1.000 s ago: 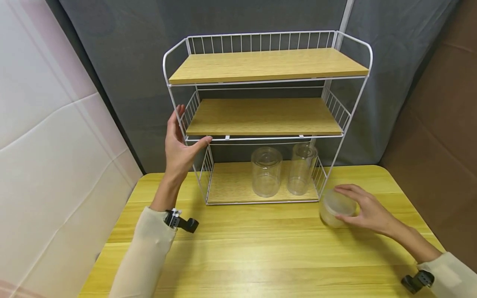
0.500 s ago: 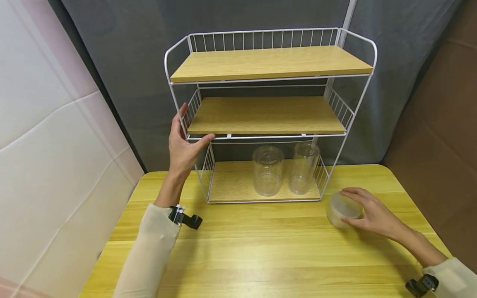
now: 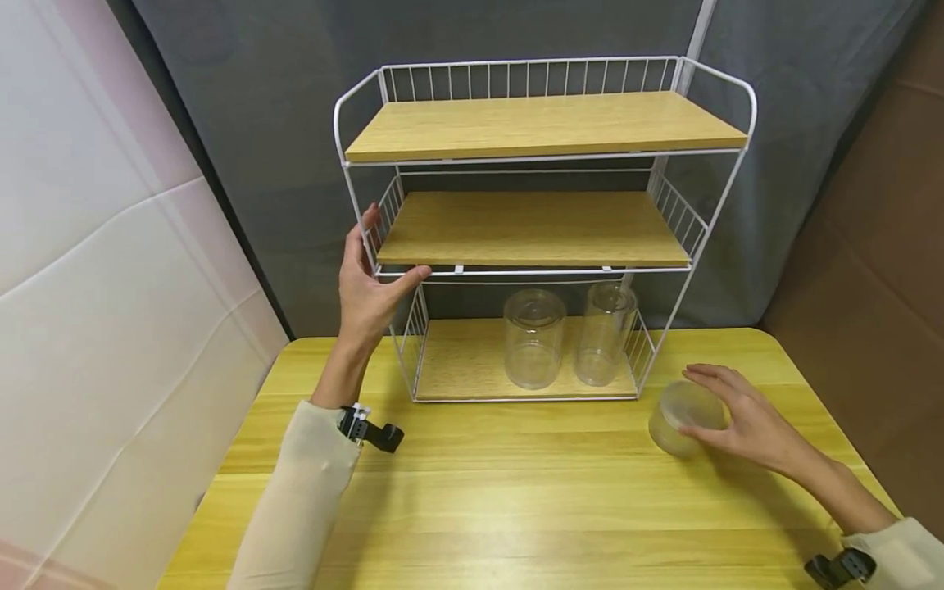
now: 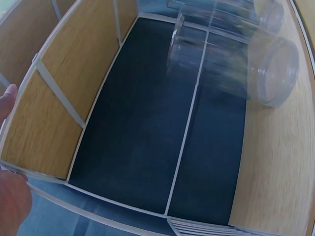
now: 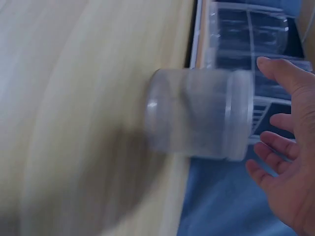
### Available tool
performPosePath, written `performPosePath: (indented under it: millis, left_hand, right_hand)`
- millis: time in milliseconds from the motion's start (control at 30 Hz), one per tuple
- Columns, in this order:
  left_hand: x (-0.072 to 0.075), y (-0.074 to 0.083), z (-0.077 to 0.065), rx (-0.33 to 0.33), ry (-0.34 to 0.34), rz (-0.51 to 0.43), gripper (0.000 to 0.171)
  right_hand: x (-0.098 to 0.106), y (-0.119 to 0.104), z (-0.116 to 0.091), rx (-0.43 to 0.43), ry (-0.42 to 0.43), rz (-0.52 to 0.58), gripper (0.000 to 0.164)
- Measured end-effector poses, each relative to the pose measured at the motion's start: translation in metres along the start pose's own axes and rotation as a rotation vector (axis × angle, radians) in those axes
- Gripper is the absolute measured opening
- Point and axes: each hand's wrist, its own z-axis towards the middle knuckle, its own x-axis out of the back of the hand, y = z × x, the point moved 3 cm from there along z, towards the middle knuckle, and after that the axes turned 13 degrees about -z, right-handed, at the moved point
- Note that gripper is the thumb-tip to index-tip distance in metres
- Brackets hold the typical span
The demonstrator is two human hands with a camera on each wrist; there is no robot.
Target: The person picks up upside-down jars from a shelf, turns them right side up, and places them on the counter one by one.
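A three-tier rack [image 3: 509,270] with white wire frame and wooden shelves stands on the table. My left hand [image 3: 365,299] grips its left side at the middle shelf, thumb along the front bar, fingers behind the side wires. To the right of the rack, a clear plastic jar [image 3: 684,416] with a cloudy lid sits on the table. Around its top, my right hand [image 3: 745,422] is spread; the right wrist view shows a gap between its fingers and the jar [image 5: 197,113]. Two clear jars, one wide [image 3: 533,340] and one narrow [image 3: 605,336], stand on the bottom shelf.
The yellow wooden table [image 3: 509,492] spreads in front of the rack. A grey cloth [image 3: 280,123] hangs behind. A white panel [image 3: 111,287] rises at the left and a brown one [image 3: 870,270] at the right.
The jar by my right hand has shifted slightly right, away from the rack. My right fingers have spread and let go of it. My left hand keeps its grip on the rack.
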Motion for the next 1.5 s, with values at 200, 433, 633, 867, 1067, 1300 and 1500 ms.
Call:
performPosePath:
  millis: [200,433,633,867,1067,1300,1500]
  left_hand:
    - [0.0,-0.001,0.0,-0.025,-0.008,0.003,0.095]
    - [0.001,-0.001,0.0,-0.026,-0.005,0.003,0.094]
    - [0.001,0.001,0.0,-0.039,-0.007,-0.002,0.094]
    - [0.001,0.0,-0.001,-0.039,-0.012,-0.023,0.093]
    - [0.002,-0.001,-0.002,-0.037,-0.014,-0.042,0.09]
    - [0.004,-0.011,0.0,-0.045,-0.036,-0.023,0.09]
    - [0.012,-0.026,0.003,-0.062,-0.037,-0.005,0.089]
  right_hand:
    - [0.012,-0.01,0.018,0.045,0.058,0.036,0.085]
    - [0.021,-0.026,0.039,0.038,0.065,0.022,0.089]
    - [0.023,-0.044,0.061,0.027,0.109,0.042,0.086]
    - [0.019,-0.063,0.086,-0.049,0.095,0.028,0.094]
    - [0.007,-0.071,0.106,-0.142,0.037,0.033,0.098]
    - [-0.004,-0.071,0.12,-0.219,0.005,0.025,0.1]
    - [-0.01,-0.069,0.131,-0.241,0.001,0.007,0.096]
